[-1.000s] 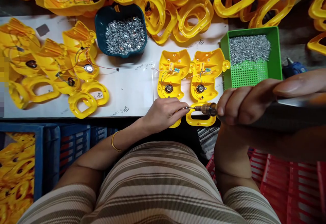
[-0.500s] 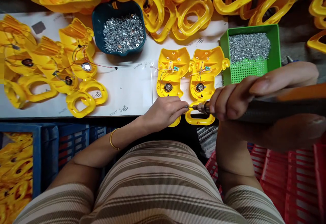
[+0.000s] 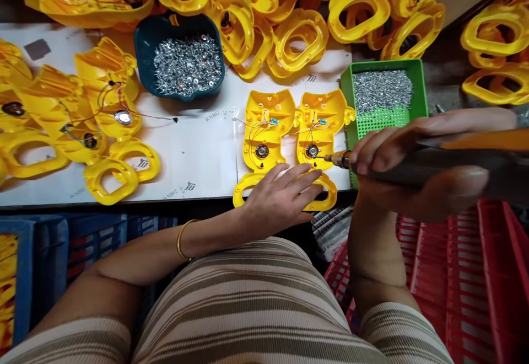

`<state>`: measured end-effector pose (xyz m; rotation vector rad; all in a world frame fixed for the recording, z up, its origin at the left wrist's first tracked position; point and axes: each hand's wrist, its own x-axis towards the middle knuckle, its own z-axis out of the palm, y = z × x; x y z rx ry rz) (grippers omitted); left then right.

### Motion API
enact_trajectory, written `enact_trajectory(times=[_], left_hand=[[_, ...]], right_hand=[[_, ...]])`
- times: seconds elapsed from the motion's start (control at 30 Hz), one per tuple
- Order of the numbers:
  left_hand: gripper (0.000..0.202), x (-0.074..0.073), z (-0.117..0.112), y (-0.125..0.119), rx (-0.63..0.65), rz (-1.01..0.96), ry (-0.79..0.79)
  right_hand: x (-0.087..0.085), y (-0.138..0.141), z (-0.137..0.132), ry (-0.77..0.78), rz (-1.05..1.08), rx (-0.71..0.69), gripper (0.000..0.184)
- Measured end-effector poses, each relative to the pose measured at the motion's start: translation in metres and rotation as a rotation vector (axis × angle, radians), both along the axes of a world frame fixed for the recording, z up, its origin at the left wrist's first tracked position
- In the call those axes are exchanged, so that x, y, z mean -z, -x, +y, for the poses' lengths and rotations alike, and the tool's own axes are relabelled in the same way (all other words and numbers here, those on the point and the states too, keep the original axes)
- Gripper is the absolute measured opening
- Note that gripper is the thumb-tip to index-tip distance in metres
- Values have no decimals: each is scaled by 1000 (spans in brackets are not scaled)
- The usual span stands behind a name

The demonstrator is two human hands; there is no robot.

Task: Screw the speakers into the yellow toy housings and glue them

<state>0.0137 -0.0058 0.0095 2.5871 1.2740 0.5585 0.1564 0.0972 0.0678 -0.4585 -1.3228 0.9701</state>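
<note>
Two yellow plastic housings lie side by side: the left housing (image 3: pixel 253 116) and the right housing (image 3: pixel 330 105). Each holds thin wires, a small green circuit board and a round speaker. My left hand (image 3: pixel 275 201) rests with spread fingers over the housings' handle loops and covers part of both. Wrapped in my right hand (image 3: pixel 384 151) is an electric screwdriver (image 3: pixel 417 166) with a dark body and an orange stripe. Its bit points left, at the lower edge of the right housing's speaker; whether it touches a screw I cannot tell.
A dark teal bin (image 3: pixel 140 49) of screws and a green basket (image 3: pixel 419 94) of small metal pins or screws stand behind. More yellow housings (image 3: pixel 107 85) lie left and along the back. Blue crates (image 3: pixel 45 253) and a red crate (image 3: pixel 463 276) flank me below the table edge.
My left hand has let go of the screwdriver's tip and spread over the handle loops. The screwdriver's bit has moved from the right handle loop up to the right speaker. The view has shifted slightly.
</note>
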Motion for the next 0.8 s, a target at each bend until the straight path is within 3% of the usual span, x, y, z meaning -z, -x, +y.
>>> enact_trajectory(times=[0.07,0.23,0.33,0.53,0.73,0.8], left_hand=[[58,0,-1,-7,41,71,39],[73,0,2,-12,80,157,92],[68,1,2,-12,84,159,90],[37,4,0,-16,6,150,26],[36,2,3,-17,22,132,33],[35,1,4,-17,37,108,60]], right_hand=[[13,9,4,-75,10,53,26],[22,16,1,-12,-16,56,20],[22,15,1,39,-32,75,21],[28,18,6,30,18,10,23],[23,19,9,0,-29,-86,14],[29,15,13,65,-119,-119,24]])
